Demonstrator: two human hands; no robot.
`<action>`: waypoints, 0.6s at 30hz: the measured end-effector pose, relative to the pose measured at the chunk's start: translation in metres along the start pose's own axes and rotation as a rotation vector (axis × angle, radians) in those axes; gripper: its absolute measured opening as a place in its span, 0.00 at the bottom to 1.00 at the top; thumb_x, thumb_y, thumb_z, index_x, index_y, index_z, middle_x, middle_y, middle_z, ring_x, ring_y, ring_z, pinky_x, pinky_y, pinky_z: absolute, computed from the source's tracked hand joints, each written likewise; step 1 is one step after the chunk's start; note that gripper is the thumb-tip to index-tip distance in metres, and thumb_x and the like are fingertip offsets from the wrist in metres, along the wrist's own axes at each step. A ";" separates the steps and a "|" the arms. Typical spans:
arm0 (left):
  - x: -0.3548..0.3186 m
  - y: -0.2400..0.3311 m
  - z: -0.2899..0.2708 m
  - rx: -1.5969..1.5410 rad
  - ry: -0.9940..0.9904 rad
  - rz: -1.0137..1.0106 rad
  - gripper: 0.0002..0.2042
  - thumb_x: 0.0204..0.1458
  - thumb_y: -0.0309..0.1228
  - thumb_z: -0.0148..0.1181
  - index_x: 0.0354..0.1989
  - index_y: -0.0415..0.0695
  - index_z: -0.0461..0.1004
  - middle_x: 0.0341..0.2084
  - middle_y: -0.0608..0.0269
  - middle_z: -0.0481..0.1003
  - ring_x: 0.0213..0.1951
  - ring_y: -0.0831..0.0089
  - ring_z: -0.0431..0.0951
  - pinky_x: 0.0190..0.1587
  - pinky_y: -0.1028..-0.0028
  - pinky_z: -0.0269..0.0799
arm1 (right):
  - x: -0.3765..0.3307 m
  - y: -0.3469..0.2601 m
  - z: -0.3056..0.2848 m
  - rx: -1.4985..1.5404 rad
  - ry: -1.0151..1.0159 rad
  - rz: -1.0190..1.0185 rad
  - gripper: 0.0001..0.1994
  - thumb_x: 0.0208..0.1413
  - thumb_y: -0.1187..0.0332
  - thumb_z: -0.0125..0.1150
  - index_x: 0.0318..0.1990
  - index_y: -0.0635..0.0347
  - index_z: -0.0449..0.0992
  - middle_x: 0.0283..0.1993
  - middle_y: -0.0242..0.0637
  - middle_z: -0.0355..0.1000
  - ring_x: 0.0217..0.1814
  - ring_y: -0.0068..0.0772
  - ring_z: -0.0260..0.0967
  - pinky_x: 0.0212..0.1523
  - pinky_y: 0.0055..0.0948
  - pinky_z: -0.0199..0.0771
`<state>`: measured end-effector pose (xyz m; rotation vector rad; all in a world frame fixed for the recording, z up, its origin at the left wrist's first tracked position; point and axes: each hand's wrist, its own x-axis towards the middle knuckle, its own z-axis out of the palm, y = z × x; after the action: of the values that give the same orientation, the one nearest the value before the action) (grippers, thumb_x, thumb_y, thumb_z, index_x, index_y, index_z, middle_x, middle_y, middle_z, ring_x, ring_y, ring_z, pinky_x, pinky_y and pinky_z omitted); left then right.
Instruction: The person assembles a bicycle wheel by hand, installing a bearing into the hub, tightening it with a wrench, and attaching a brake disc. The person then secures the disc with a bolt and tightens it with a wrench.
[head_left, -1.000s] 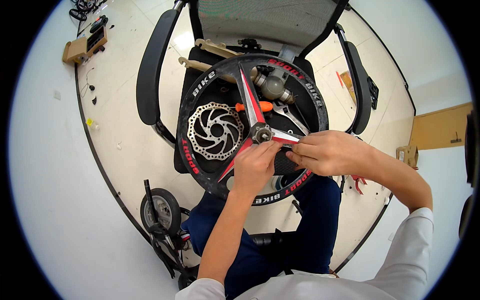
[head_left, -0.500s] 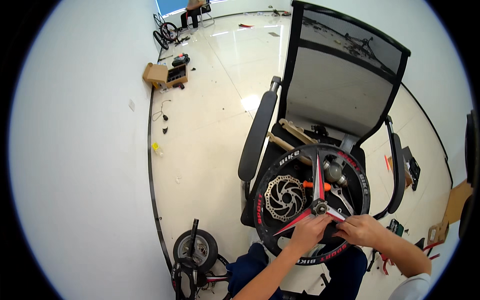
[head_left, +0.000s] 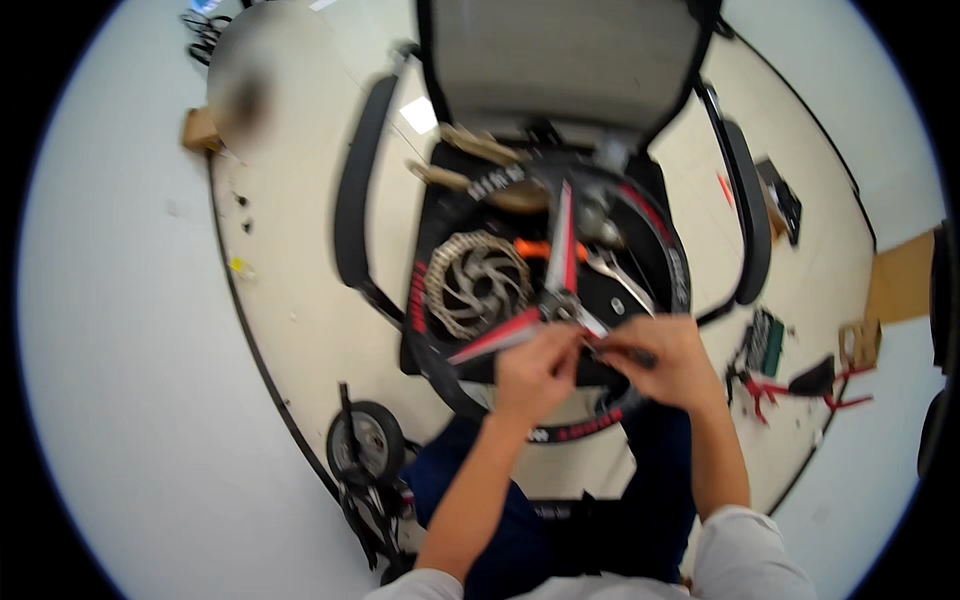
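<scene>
Lying flat on chair seat (head_left: 450, 190) | black wheel (head_left: 655, 250) | 3 red-white spokes

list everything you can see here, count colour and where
bike wheel: 1, black with red spokes, lying on the chair seat
brake disc: 1, silver, on the wheel's left part
office chair: 1, black with grey back, top centre
small wheel: 1, black, on the floor lower left
cardboard box: 1, brown, upper left
red-handled tools: a few, on the floor at right
left hand: 1, at the wheel hub
right hand: 1, beside it, fingers on a small dark part
</scene>
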<state>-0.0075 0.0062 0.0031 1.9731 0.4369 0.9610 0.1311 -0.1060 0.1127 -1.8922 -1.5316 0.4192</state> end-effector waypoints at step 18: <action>-0.024 -0.001 0.032 0.430 -0.207 -0.461 0.13 0.49 0.27 0.69 0.43 0.34 0.81 0.15 0.61 0.72 0.13 0.74 0.69 0.19 0.75 0.63 | -0.026 0.123 -0.012 0.846 0.434 0.468 0.08 0.54 0.72 0.71 0.32 0.68 0.79 0.23 0.31 0.75 0.23 0.16 0.70 0.26 0.16 0.69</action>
<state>0.0017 -0.0255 -0.0184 2.1792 0.9905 0.3852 0.2231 -0.1459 0.0355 -1.4810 -0.4770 0.6746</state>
